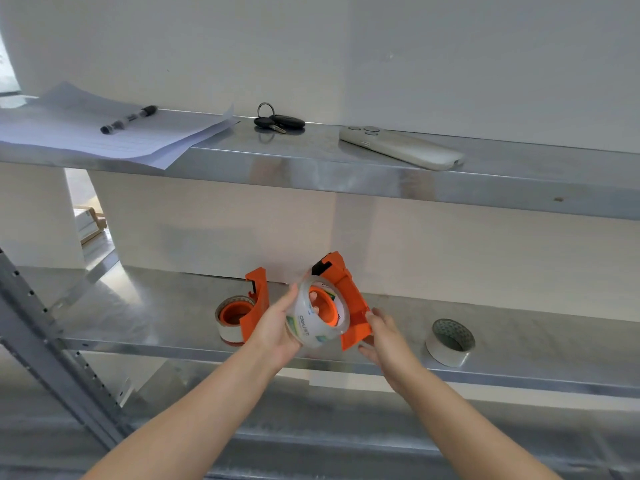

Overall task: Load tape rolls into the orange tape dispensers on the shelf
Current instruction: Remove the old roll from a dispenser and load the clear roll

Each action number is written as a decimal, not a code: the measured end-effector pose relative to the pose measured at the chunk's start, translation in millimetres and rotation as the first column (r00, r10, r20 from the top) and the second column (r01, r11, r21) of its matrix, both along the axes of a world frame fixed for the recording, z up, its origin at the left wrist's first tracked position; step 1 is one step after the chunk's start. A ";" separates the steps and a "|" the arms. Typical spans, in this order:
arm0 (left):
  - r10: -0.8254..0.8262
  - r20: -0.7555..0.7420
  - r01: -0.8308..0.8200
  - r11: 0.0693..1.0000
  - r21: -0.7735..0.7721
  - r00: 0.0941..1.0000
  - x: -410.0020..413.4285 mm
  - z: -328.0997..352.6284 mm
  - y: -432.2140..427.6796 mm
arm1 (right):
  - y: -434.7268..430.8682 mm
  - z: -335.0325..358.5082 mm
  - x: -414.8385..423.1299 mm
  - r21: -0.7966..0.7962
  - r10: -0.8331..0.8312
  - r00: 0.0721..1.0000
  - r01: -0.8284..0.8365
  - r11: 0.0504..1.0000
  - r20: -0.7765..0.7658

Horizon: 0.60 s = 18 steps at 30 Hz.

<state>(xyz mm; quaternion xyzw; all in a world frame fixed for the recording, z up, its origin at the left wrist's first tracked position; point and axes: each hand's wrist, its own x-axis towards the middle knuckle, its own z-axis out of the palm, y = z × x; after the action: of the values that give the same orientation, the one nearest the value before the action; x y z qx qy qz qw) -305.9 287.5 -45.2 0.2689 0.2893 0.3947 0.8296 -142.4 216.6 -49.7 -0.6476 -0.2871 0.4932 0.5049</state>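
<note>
My left hand [277, 327] grips a clear tape roll [317, 315] that sits around the orange hub of an orange tape dispenser [346, 299]. My right hand [381, 336] holds that dispenser by its lower right end, tilted above the front of the middle metal shelf [173, 344]. A second orange dispenser [256, 306] stands on the shelf to the left with a white tape roll [230, 332] around its hub. A loose white tape roll [450, 342] lies on the shelf to the right.
The upper shelf [311, 171] carries papers [104, 133] with a pen [128, 119], a key bunch [278, 121] and a phone [401, 148] face down. A perforated shelf post [55, 348] slants at the left. A white wall is behind.
</note>
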 end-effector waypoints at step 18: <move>0.097 -0.436 0.057 0.943 0.327 0.895 5.0 4.4 -23.4 | 18.5 52.8 -5.0 0.287 -0.100 0.832 -0.073 0.955 0.546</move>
<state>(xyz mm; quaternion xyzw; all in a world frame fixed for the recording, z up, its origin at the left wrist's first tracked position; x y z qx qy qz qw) -300.9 264.1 -40.8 0.4847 0.4039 0.3742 0.6796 -147.4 235.1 3.1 -0.6818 -0.4868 0.2320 0.4943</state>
